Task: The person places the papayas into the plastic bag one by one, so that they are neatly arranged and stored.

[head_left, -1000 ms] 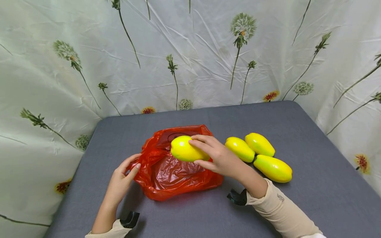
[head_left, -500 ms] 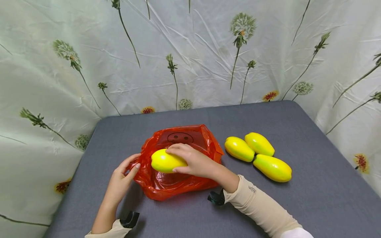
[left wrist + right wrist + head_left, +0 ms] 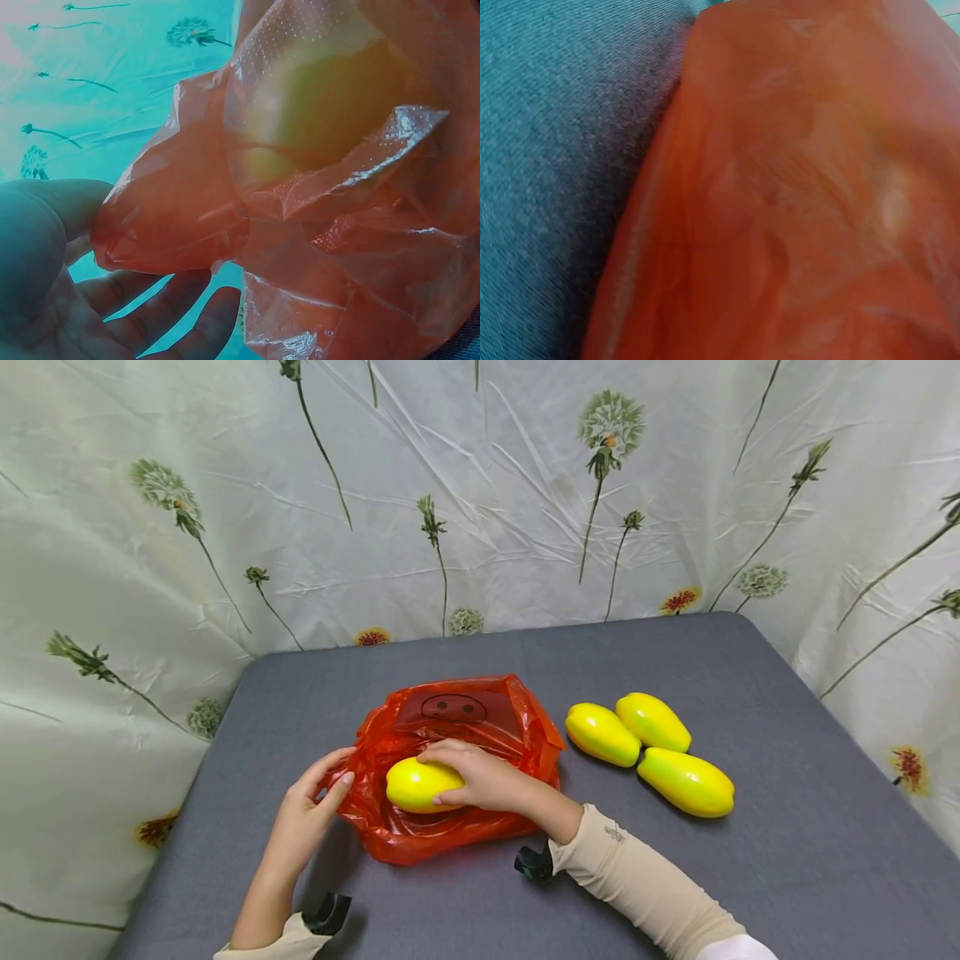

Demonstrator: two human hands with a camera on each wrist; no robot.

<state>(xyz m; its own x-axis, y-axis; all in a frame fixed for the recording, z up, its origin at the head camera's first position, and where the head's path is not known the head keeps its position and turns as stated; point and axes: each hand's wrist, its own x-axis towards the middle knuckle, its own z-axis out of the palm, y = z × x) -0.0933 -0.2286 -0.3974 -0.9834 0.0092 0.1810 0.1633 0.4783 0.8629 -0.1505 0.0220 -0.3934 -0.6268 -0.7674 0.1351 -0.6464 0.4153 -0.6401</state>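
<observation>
A red plastic bag [image 3: 420, 850] lies with its mouth spread wide on the grey surface. At its left side, my left hand [image 3: 303, 810] pinches the gathered edge. My right hand [image 3: 483, 781] reaches into the bag and grips a yellow papaya [image 3: 411, 787], low inside it. In the left wrist view, the papaya [image 3: 322, 112] shows through the thin film, and the left hand [image 3: 45, 255] has its fingers around a corner of the bag [image 3: 172, 202]. Red film [image 3: 765, 210] fills most of the right wrist view and hides the right hand there.
Three more papayas lie close together to the right of the bag: a left one [image 3: 602, 734], a back one [image 3: 654, 722] and a front one [image 3: 687, 782]. Behind the grey padded table [image 3: 480, 652] hangs a pale curtain [image 3: 517, 527] printed with dandelions.
My right hand has carried the papaya leftward from above the bag's opening and then down into it. The left hand has kept its hold on the bag's edge.
</observation>
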